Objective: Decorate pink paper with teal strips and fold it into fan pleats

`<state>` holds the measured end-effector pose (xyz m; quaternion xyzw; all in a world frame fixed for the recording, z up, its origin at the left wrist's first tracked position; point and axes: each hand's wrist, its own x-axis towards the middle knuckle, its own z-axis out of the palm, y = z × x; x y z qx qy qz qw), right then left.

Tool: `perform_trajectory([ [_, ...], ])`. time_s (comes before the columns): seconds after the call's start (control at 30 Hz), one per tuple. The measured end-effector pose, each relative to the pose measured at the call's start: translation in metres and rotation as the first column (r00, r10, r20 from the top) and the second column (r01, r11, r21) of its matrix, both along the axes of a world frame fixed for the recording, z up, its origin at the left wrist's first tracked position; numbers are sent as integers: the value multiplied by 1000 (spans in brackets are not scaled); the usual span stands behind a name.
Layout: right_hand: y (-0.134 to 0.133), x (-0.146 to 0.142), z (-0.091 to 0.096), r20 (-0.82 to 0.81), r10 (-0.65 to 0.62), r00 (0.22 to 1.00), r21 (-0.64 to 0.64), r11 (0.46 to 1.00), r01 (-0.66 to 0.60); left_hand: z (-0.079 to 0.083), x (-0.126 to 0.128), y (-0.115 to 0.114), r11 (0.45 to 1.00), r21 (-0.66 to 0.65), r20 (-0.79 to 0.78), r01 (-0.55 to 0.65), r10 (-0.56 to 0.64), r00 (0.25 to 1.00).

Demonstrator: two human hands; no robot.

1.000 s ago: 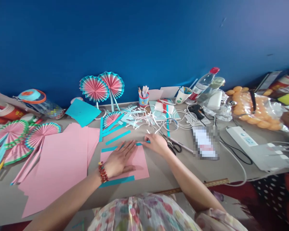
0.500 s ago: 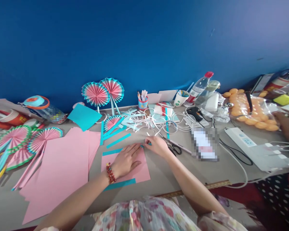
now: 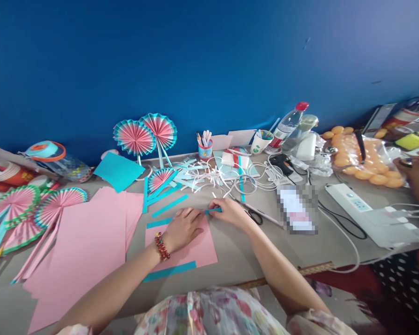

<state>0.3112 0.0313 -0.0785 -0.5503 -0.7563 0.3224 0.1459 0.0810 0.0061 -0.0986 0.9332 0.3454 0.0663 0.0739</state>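
Note:
A small pink paper sheet (image 3: 199, 246) lies on the grey table in front of me, with a teal strip (image 3: 170, 271) along its near edge and another teal strip (image 3: 159, 222) along its far edge. My left hand (image 3: 182, 228), a red bead bracelet on its wrist, rests on the pink sheet with fingers curled near the far strip. My right hand (image 3: 229, 211) pinches the right end of that far strip at the sheet's top right corner.
A stack of larger pink sheets (image 3: 80, 242) lies to the left, beside finished pink-and-teal paper fans (image 3: 24, 209). Scissors (image 3: 254, 215), a phone (image 3: 295, 207), cables, paper scraps, cups and a water bottle (image 3: 288, 123) crowd the far right. Another person's hand (image 3: 417, 174) is at the right edge.
My left hand's fingers have drawn in from flat and spread to curled near the far strip. My right hand keeps pinching the strip's end and has shifted slightly right.

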Motion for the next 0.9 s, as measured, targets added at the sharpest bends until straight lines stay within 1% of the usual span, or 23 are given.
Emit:
perform_trajectory([
  [0.1, 1, 3, -4, -89, 11, 996, -10, 1000, -12, -5, -1, 1, 999, 38, -9, 19, -18, 1000],
  [0.2, 2, 0, -7, -233, 26, 972, -19, 999, -31, -7, -3, 0, 998, 59, 19, 31, -32, 999],
  [0.27, 2, -4, -8, -318, 57, 946, -18, 998, -66, -5, -4, -1, 999, 28, 72, 21, -23, 997],
  [0.3, 1, -7, -8, -335, 72, 939, -16, 997, -82, -4, -5, -1, 1000, -2, 110, 11, -11, 994],
  [0.4, -1, -14, -7, -316, 68, 946, -27, 996, -80, 2, -8, 0, 992, -122, 245, -25, 54, 968],
  [0.5, -3, -18, -5, -301, 37, 953, -57, 997, -57, 8, -10, 4, 972, -224, 366, -68, 149, 918],
  [0.6, -6, -19, -1, -270, 34, 962, -45, 998, -48, 9, -7, 7, 949, -298, 443, -100, 230, 867],
  [0.67, -6, -20, 1, -242, 38, 969, -24, 999, -45, 7, -4, 9, 939, -316, 454, -138, 277, 847],
  [0.73, -6, -20, 1, -251, 57, 966, 0, 998, -58, 5, -1, 9, 932, -313, 450, -182, 314, 836],
  [0.9, -1, -15, -11, -257, 73, 964, 66, 996, -58, 4, 2, 8, 933, -303, 467, -193, 322, 823],
])
